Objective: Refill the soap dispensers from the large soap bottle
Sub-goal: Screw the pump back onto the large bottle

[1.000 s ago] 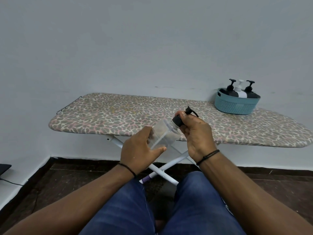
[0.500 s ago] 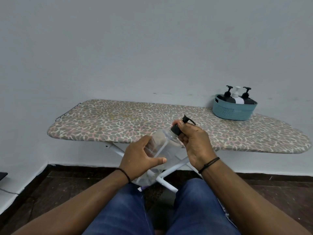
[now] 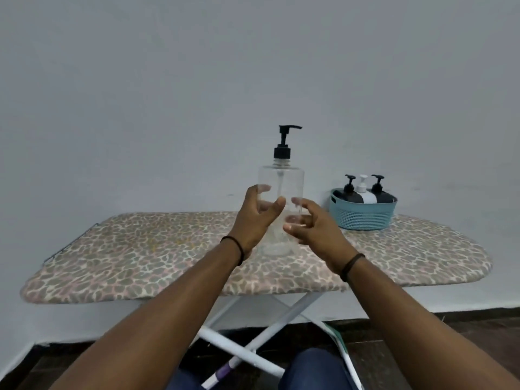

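A large clear soap bottle [image 3: 281,175] with a black pump [image 3: 282,149] stands upright on the leopard-print ironing board [image 3: 140,263]. It looks empty or nearly so. My left hand [image 3: 253,220] grips its left side, thumb in front and fingers behind. My right hand [image 3: 315,229] cups the lower right side, with its thumb in front and fingertips against the plastic. Three small soap dispensers, two dark [image 3: 349,191] [image 3: 378,190] and one white [image 3: 363,191], sit in a teal basket [image 3: 363,216] at the back right of the board.
A plain grey wall rises right behind the board. White crossed legs [image 3: 270,330] stand under the board above a dark floor. My knees in blue jeans [image 3: 312,370] are below the front edge.
The bottle went from tilted over my lap, with my right hand on its pump cap, to upright on the board. My right hand moved from the cap down to the body.
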